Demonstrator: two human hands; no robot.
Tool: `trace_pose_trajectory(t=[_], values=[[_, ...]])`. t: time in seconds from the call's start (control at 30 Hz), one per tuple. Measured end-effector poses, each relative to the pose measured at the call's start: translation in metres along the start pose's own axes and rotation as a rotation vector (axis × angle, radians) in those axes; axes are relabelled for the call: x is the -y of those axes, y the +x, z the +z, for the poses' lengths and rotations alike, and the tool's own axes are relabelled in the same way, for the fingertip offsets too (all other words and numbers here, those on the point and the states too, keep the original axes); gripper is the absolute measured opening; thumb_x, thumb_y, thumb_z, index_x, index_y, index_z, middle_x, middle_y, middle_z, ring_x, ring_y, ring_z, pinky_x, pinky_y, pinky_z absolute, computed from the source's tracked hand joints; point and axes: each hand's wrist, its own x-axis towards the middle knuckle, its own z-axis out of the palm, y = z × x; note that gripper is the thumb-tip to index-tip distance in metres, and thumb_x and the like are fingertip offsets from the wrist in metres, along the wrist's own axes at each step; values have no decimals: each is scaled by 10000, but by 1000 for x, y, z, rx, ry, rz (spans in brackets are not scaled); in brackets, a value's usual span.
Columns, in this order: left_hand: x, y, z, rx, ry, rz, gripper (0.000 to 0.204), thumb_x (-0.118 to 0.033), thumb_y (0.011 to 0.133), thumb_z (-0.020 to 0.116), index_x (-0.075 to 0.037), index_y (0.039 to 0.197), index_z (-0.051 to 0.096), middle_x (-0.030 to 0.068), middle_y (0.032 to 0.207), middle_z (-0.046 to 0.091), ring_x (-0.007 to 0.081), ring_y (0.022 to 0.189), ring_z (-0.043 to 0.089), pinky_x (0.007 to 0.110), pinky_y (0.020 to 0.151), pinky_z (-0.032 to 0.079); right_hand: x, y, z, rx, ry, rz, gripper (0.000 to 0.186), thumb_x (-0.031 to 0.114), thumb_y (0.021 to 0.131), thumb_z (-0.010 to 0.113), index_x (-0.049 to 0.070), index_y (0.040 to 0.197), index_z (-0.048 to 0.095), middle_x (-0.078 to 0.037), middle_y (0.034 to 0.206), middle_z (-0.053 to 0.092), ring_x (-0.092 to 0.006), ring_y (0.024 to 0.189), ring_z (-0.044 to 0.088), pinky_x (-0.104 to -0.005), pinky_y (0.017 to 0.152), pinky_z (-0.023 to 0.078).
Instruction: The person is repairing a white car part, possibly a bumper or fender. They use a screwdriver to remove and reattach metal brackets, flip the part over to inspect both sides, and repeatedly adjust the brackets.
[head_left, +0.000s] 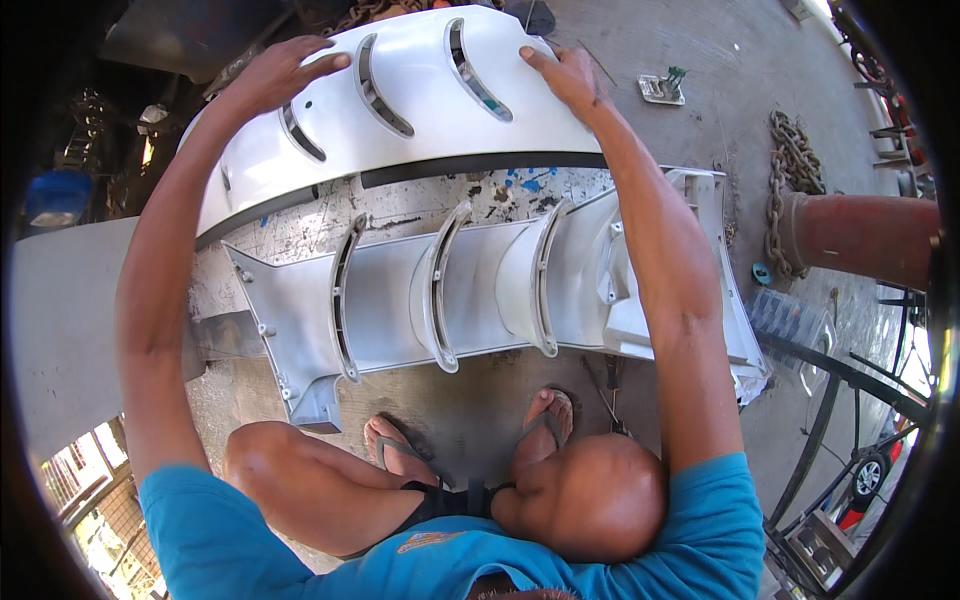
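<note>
A glossy white curved panel [420,110] with several crescent-shaped slots lies across the far side of the work surface. My left hand [285,75] holds its far left edge, thumb on the top face. At its right end, my right hand [565,80] grips the edge, thumb on top and the other fingers partly hidden. Nearer to me rests a second long piece, a pale grey-white moulded panel [390,285] with raised curved ribs, screw holes and a framed right end. Neither hand touches that piece; my right forearm passes over its right end.
Under the panels is a paint-worn white surface [395,205]. To the right are a rusty chain [795,160], a red cylinder [865,238] and a clear compartment box [790,325]. A small tray [660,90] lies on the far floor. Screwdriver-like tools [612,395] lie beside my feet.
</note>
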Motion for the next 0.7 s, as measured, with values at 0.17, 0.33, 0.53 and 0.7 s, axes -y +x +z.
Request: trace_pose_trajectory(t=[0.17,0.33,0.53,0.7], values=[[-2,-105,-25,61,-4,-16,732,-621,973,555,-46,1427,571,196,1498,531,364,1421,457,445,1193,338,-25,30,11,43,-88,29,670,582,890,703,-49,1110,745,-226,970,749,-305,847,749,-405,824,567],[12,-205,-28,113,-116,-178,707,-588,975,570,-34,1414,581,213,1484,540,379,1401,480,439,1187,347,-28,54,31,90,-139,107,1011,654,845,683,-59,1508,411,-335,1511,443,-445,1449,385,-451,1191,336],[-2,-253,-33,103,-280,-232,663,-530,974,614,-13,1390,597,245,1448,563,410,1380,497,441,1168,366,-112,93,26,-151,-326,-168,853,585,918,634,-16,1495,452,-331,1500,457,-483,1345,497,-497,1125,413],[-2,-303,-37,111,-333,-323,684,-558,973,607,-11,1385,598,238,1455,560,402,1381,498,440,1169,365,-26,-7,-19,-145,-596,-447,695,517,933,661,19,1405,554,-273,1343,614,-371,1181,652,-469,1009,504]])
